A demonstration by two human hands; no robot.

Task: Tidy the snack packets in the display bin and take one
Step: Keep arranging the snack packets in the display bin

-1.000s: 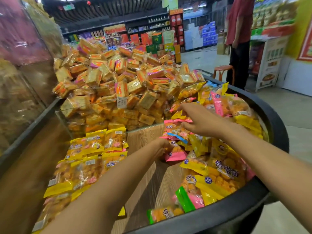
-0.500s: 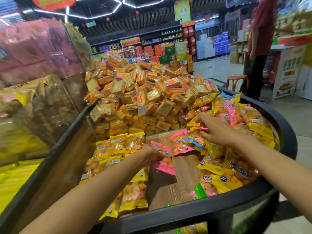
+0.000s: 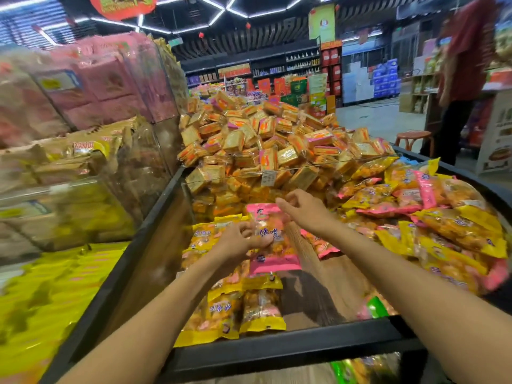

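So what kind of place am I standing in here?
Most likely a supermarket or snack shop: open display bins heaped with wrapped snack packets, stocked shelves along the back wall, and stacked boxed goods by the aisle.

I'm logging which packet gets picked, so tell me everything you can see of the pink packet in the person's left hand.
The pink packet is a glossy plastic pouch with pink bands at top and bottom and a clear middle showing orange snack pieces, with blue printed characters across it. It is held up roughly upright above the yellow packets in the display bin. The left hand grips its left edge with curled fingers; the right hand, fingers relaxed, is at its upper right corner, contact unclear.
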